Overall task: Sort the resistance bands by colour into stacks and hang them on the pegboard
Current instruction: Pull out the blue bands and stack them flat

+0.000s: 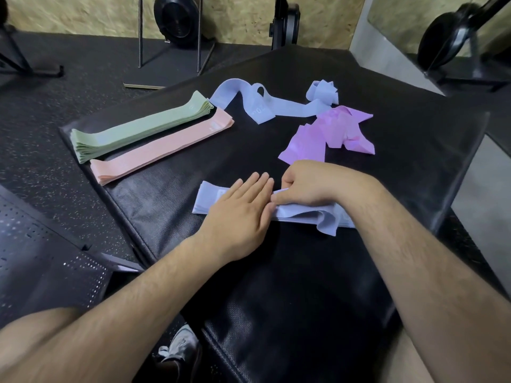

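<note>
Smooth, matt stretch material in the green stack (pixel 138 128), pink stack (pixel 163 147), blue stack (pixel 210 201), loose blue bands (pixel 276 106) and purple bands (pixel 326 134). Black bench pad (pixel 304 299) in fine-grained leatherette, faintly glossy. Rough, speckled rubber floor (pixel 55 92). Coarse wood-chip wall board (pixel 235 17). Dark perforated pegboard panel (pixel 41 258), dull sheen. Thin, smooth grey metal rods (pixel 140 31).

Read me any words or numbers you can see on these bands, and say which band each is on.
"20": on the loose blue band, upside down; anything beside it is blurred.
Too blurred to read: faint pale marks on the green stack, the pink stack and the purple bands.
Also unreadable: pale patch on the near blue stack.
</note>
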